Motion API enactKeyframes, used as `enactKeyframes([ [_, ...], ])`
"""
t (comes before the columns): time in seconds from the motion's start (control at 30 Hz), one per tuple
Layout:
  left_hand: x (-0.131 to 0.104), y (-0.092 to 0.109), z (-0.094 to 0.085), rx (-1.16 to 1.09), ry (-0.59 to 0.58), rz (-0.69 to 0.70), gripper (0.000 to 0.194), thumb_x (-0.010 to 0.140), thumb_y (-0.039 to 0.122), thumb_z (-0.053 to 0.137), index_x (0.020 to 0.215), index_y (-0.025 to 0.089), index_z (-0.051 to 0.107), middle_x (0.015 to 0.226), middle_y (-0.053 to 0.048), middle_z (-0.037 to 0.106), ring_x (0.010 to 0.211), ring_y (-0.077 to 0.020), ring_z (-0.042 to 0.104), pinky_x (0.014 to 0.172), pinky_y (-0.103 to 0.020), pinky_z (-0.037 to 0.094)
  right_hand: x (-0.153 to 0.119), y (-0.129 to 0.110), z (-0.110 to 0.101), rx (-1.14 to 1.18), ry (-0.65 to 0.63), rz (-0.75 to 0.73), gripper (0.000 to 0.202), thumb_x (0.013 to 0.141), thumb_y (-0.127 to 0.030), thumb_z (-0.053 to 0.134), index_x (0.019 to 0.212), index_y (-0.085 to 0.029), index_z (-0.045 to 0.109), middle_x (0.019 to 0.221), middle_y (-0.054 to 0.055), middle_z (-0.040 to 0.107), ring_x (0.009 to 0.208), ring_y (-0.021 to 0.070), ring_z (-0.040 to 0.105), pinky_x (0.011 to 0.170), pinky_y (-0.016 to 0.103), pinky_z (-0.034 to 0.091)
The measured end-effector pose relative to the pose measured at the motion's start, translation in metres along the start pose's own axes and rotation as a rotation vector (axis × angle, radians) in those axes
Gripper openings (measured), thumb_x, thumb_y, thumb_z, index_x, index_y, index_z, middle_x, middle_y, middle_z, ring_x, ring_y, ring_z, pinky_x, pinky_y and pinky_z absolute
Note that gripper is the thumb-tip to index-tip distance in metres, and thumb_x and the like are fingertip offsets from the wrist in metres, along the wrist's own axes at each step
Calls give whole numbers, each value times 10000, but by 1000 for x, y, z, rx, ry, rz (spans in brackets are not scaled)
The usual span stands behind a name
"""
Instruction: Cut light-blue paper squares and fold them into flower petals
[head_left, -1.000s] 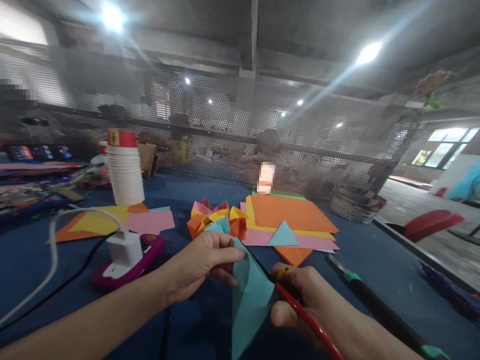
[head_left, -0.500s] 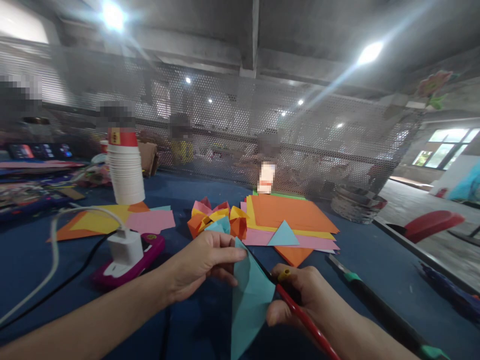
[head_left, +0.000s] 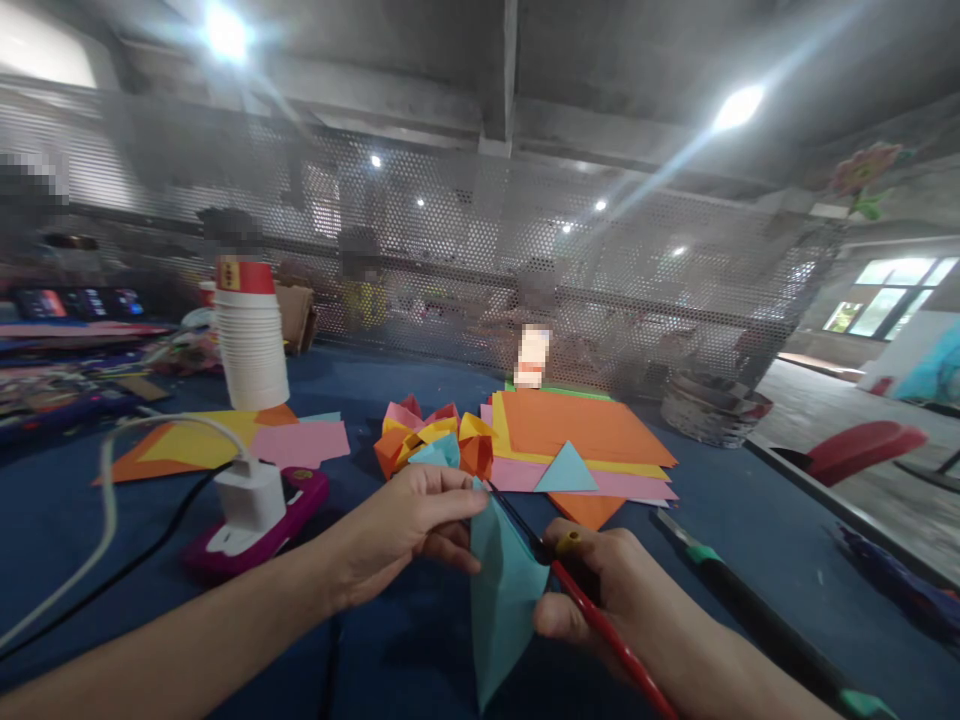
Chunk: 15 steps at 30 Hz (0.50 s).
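Observation:
My left hand [head_left: 424, 525] pinches the top corner of a folded light blue paper [head_left: 506, 600], which hangs with its point down. My right hand [head_left: 600, 585] is closed on a red-handled tool [head_left: 600, 620] with a slim dark tip and a small yellow part near the fingers. It looks like scissors or pliers; the kind is not plain. The dark tip lies along the paper's upper right edge, and my right thumb rests near its right corner. Behind my left hand stands a folded paper flower [head_left: 435, 435] in orange, yellow, pink and blue.
Coloured sheets [head_left: 585, 430] lie stacked ahead, with a blue paper triangle [head_left: 568, 468] on them. A black and green knife-like tool [head_left: 772, 610] lies right. On the left are a purple socket with a white charger [head_left: 251, 497], cables, paper cups [head_left: 253, 345] and loose sheets [head_left: 199, 440].
The blue paper's lower point has shifted slightly right and up. The tool's dark tip looks a little wider against the paper's edge. Both hands have barely moved.

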<state>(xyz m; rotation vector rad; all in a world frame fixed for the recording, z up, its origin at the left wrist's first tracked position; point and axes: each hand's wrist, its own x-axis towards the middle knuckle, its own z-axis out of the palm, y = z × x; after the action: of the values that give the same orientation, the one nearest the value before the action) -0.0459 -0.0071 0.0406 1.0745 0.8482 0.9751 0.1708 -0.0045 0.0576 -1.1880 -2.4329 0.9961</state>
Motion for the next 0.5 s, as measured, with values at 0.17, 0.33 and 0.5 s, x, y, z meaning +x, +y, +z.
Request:
enactKeyframes([
  [0.17,0,-1,2,31,-52,-7,196,764,283,685,666,120,637,641,-17,661,561,-95,603,542,-182,544,-3,0,-3,-2,-12,-73,541,728,-697,558,757,-174,425,636,-64,351,556,84,228,444,211,226],
  [0.33,-1,-5,2,26,-42,12,181,744,276,699,660,130,633,585,9,631,513,-86,567,532,-200,547,-13,-14,-1,-75,68,-80,648,697,-800,449,817,-165,491,656,-25,421,585,115,339,476,225,301],
  [0.5,-2,-5,4,53,-57,-7,205,763,326,674,732,123,668,682,-36,679,586,-112,608,556,-204,536,-16,-17,3,-171,106,-76,712,713,-827,354,853,-152,536,694,20,509,625,148,425,526,240,357],
])
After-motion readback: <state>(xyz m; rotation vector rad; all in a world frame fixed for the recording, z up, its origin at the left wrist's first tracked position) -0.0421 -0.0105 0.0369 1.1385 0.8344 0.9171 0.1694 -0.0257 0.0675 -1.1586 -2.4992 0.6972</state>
